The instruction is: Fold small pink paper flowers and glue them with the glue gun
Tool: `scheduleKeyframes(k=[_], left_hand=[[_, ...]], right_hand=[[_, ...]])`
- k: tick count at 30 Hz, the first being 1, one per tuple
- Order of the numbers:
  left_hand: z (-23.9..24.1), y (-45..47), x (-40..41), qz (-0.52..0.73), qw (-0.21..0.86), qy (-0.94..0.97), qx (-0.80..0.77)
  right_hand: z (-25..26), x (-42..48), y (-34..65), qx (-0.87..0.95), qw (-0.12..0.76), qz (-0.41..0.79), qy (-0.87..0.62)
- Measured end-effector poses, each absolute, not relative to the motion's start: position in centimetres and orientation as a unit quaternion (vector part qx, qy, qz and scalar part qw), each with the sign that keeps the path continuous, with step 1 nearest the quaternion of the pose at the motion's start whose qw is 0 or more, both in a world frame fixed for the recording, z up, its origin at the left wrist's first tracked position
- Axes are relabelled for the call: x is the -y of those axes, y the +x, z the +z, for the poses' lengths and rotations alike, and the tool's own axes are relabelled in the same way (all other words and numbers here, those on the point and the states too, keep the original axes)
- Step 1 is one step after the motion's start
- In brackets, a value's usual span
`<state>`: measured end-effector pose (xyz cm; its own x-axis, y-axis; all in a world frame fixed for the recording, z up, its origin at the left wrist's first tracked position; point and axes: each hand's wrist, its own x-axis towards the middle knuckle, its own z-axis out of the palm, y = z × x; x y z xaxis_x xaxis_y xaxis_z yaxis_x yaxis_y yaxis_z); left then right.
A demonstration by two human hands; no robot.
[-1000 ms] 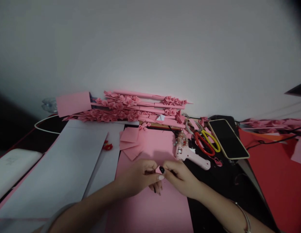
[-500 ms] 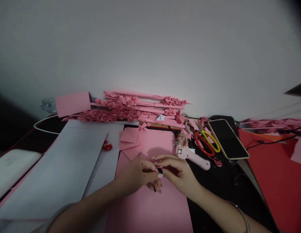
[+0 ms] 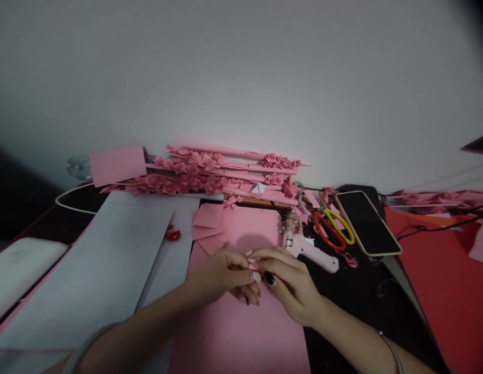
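Observation:
Over the pink sheet (image 3: 241, 337), my left hand (image 3: 221, 278) pinches a small piece of pink paper (image 3: 252, 266) between thumb and forefinger. My right hand (image 3: 290, 280) meets it from the other side, its fingertips closed at the paper's edge. Fingers cover most of the piece, so its folded shape cannot be made out. Just beyond my left hand lie several pink paper squares (image 3: 208, 217), partly overlapping. A pale pink glue gun (image 3: 313, 253) rests to the right of my right hand.
Pink paper flower stems (image 3: 202, 169) are stacked along the wall. Scissors with red and yellow handles (image 3: 329, 228) and a phone (image 3: 368, 223) lie at the right, by red sheets (image 3: 424, 280). White sheets (image 3: 96, 259) and a white power bank (image 3: 26, 265) are at the left.
My right thumb has shifted slightly to the right and down, away from my left thumb. My left hand still pinches the paper in nearly the same place.

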<state>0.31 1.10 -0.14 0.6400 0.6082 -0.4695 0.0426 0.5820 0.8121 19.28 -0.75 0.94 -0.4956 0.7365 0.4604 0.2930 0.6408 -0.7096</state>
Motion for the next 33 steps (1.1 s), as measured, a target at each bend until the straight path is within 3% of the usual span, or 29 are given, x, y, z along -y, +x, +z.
scheduleKeyframes(k=[27, 33], left_hand=[[-0.83, 0.13, -1.38, 0.197, 0.813, 0.406, -0.368], [-0.87, 0.42, -0.82, 0.205, 0.796, 0.441, -0.36]], right_hand=[[0.62, 0.29, 19.68, 0.815, 0.364, 0.318, -0.318], [0.21, 0.32, 19.54, 0.78, 0.359, 0.333, -0.39]])
